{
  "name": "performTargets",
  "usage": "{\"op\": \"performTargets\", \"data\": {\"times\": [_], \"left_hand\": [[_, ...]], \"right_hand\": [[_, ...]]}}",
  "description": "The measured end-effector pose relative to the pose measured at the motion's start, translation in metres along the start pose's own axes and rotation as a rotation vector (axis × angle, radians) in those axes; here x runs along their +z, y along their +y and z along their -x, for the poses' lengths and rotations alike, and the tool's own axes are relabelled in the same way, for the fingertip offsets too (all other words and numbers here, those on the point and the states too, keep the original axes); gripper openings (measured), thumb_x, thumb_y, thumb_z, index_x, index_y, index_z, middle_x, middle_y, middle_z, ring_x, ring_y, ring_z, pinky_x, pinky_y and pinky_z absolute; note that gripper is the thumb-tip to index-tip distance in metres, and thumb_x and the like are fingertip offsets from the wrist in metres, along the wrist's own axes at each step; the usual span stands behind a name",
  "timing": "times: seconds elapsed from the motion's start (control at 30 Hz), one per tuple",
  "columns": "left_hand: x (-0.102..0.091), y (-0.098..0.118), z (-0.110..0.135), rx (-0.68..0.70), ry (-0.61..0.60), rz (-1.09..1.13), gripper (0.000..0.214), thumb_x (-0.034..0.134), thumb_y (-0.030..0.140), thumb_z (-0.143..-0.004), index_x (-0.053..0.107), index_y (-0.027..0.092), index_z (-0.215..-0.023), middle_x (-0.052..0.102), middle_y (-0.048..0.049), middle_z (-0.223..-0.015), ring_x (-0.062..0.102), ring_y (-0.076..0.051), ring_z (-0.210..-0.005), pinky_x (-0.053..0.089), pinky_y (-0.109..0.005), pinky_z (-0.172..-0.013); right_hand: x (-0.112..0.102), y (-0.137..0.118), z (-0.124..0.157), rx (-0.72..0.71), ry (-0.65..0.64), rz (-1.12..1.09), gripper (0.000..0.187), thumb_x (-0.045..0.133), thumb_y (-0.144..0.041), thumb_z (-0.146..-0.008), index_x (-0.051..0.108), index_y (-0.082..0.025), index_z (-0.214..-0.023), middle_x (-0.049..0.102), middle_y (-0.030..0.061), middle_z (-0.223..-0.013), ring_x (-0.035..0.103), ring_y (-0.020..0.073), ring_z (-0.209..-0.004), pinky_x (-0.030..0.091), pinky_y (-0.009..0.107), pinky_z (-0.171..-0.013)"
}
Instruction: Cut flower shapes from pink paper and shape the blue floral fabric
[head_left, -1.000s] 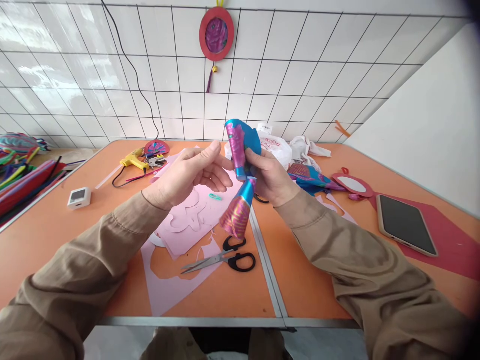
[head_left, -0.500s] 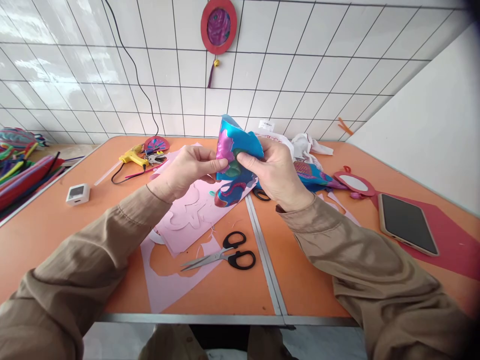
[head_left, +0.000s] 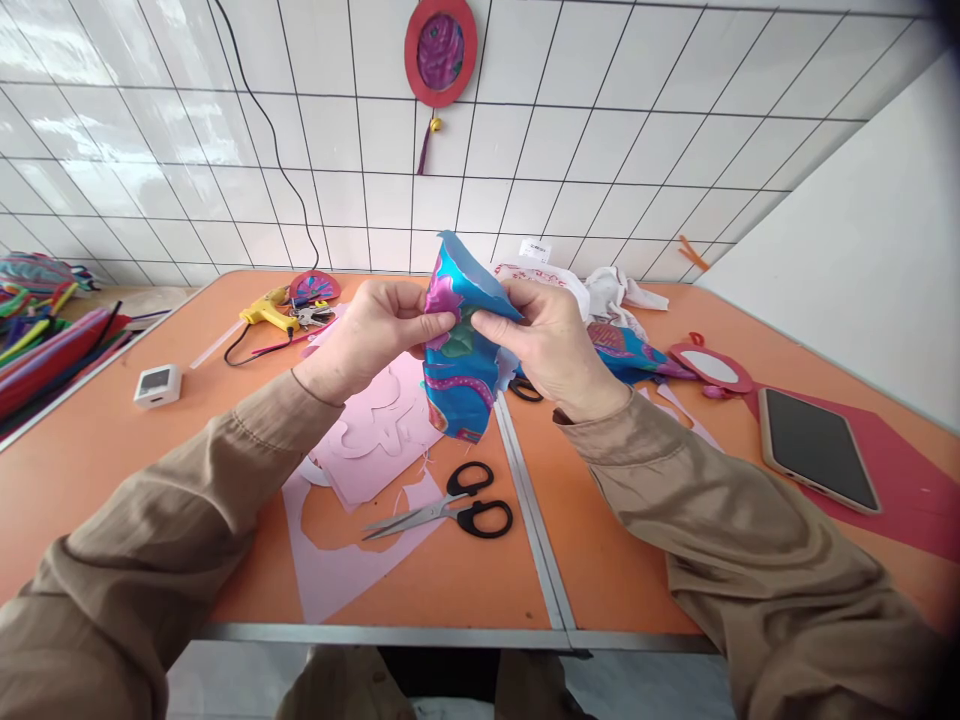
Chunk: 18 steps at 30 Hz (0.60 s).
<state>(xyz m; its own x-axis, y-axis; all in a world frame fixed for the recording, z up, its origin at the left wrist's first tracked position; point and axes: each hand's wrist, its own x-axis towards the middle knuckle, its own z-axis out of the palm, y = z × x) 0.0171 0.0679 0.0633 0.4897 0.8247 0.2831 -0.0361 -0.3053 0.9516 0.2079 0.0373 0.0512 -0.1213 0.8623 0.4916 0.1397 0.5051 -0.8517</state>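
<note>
Between my two hands hangs a piece of shiny blue fabric (head_left: 463, 392) with pink, green and purple patterns, its edges curling and its lower part drooping. My left hand (head_left: 382, 325) pinches its left side between thumb and fingers. With thumb and fingers closed, my right hand (head_left: 551, 335) grips the other side. Below the fabric, black-handled scissors (head_left: 442, 508) lie on the table, blades pointing left. Cut pink sheets (head_left: 382, 470) are spread under and left of my hands.
A yellow glue gun (head_left: 268, 310) and a small white device (head_left: 157, 385) lie to the left. More patterned fabric (head_left: 637, 352), a red-rimmed oval (head_left: 711, 367) and a phone (head_left: 817, 450) are to the right. A red oval ornament (head_left: 441, 95) hangs on the tiled wall.
The fabric has opened out: its lower part now hangs further down and flatter, and its top edge has spread. Both hands keep their pinch in nearly the same place.
</note>
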Motion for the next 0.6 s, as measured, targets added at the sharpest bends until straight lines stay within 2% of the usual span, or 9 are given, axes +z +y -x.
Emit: {"op": "performTargets", "data": {"times": [0.13,0.27,0.47,0.6], "left_hand": [[0.0002,0.0034,0.0011,0.043,0.033,-0.017,0.017,0.080,0.027,-0.077,0.070,0.016,-0.068,0.067,-0.0001,-0.061,0.058,-0.012,-0.058,0.049,-0.028,-0.058],[-0.0003,0.0046,0.0009,0.051,0.060,-0.063,0.018,0.079,0.025,-0.077,0.069,0.017,-0.065,0.066,-0.0013,-0.061,0.058,-0.013,-0.057,0.049,-0.028,-0.055],[-0.0009,0.0004,-0.0002,0.021,0.048,-0.080,0.017,0.077,0.025,-0.077,0.070,0.015,-0.066,0.068,-0.0017,-0.062,0.060,-0.012,-0.055,0.049,-0.025,-0.054],[0.0019,0.0007,0.0021,-0.014,0.020,-0.114,0.019,0.078,0.023,-0.076,0.068,0.014,-0.063,0.065,-0.0009,-0.058,0.056,-0.010,-0.053,0.044,-0.023,-0.050]], "right_hand": [[0.0001,0.0030,-0.0014,0.086,-0.079,-0.113,0.029,0.084,-0.047,-0.070,0.068,-0.024,-0.075,0.069,0.0012,-0.082,0.065,0.0208,-0.081,0.056,0.038,-0.077],[0.0005,0.0086,-0.0027,0.146,-0.069,-0.153,0.038,0.089,-0.051,-0.061,0.065,-0.023,-0.068,0.067,0.0009,-0.070,0.064,0.0204,-0.071,0.057,0.040,-0.070],[-0.0014,0.0077,-0.0029,0.093,-0.084,-0.192,0.026,0.087,-0.043,-0.069,0.071,-0.024,-0.075,0.069,0.0004,-0.077,0.065,0.0197,-0.076,0.056,0.037,-0.071],[-0.0003,0.0085,-0.0036,0.072,-0.026,-0.212,0.022,0.086,-0.038,-0.069,0.071,-0.025,-0.076,0.066,-0.0008,-0.075,0.062,0.0175,-0.072,0.055,0.035,-0.068]]}}
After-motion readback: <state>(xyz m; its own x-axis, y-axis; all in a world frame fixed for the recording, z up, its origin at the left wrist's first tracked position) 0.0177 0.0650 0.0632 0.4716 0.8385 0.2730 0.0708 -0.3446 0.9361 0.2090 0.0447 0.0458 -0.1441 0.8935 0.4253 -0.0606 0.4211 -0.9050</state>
